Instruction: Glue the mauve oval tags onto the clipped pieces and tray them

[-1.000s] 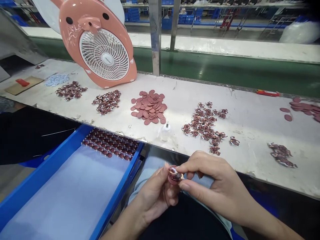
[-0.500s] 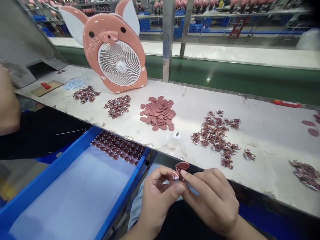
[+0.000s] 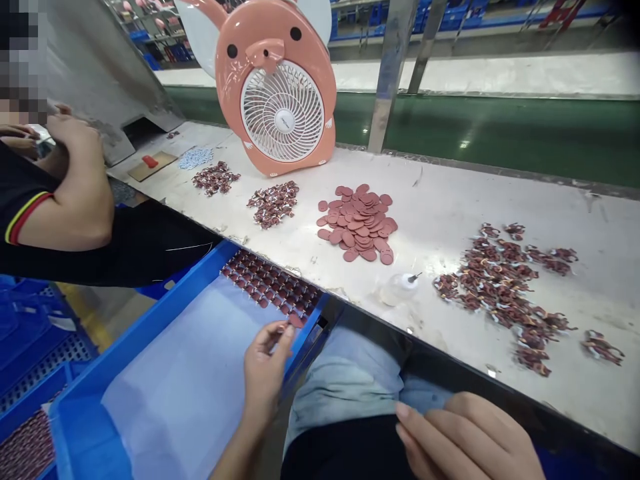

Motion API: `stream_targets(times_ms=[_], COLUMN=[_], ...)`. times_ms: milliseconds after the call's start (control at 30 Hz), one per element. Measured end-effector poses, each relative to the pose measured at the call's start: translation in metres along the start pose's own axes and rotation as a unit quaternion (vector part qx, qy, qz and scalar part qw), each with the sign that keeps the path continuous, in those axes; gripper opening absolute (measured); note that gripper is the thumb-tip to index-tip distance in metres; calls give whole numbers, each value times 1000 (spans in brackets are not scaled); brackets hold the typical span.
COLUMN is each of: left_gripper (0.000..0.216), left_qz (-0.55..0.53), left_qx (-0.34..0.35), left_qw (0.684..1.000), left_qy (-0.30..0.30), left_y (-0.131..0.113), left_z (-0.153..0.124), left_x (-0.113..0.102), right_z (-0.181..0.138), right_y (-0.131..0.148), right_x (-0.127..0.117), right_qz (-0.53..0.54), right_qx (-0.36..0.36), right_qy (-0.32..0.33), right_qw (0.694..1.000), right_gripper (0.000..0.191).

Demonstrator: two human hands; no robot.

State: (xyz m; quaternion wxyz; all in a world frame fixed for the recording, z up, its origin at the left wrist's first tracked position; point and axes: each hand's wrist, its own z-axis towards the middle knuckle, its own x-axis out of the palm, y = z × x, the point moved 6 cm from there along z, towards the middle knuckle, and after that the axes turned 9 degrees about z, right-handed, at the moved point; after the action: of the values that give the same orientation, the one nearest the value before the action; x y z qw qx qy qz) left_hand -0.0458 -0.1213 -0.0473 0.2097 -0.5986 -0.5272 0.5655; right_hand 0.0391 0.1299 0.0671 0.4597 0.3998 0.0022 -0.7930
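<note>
My left hand reaches over the blue tray and pinches a small dark-red oval piece at the near end of the rows of finished pieces. My right hand rests on my lap below the bench edge, fingers loosely curled, with nothing visible in it. On the bench lie a pile of plain red ovals and a spread of dark-red decorated parts. A small glue bottle lies near the bench edge.
A pink animal-shaped fan stands at the back of the bench. Smaller part piles lie to the left. Another person's arm works at the far left. A blue crate sits at floor level.
My hands have separated. The left hand carried the assembled piece left to the tray rows, and the right hand dropped to my lap. The view swung left.
</note>
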Motion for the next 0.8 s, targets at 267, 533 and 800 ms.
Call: stream_targets(times_ms=[267,533,800], left_gripper=[25,32,33], left_qz=[293,403,421], left_qx=[-12,10,18], left_qw=[956,915,907], left_qy=[-8,-2,-4], left_y=[84,94,98], left_z=[106,130,136], left_x=[-33,-23,-19], right_z=[-20,-24,-22], right_y=[-12,-16,-21], right_x=[-1,1,0], right_qz=[-12,-1,-3], right_qx=[39,69,62], right_qy=[-9,-16,-5], right_qw=[999,997,998], right_gripper=[16,19,19])
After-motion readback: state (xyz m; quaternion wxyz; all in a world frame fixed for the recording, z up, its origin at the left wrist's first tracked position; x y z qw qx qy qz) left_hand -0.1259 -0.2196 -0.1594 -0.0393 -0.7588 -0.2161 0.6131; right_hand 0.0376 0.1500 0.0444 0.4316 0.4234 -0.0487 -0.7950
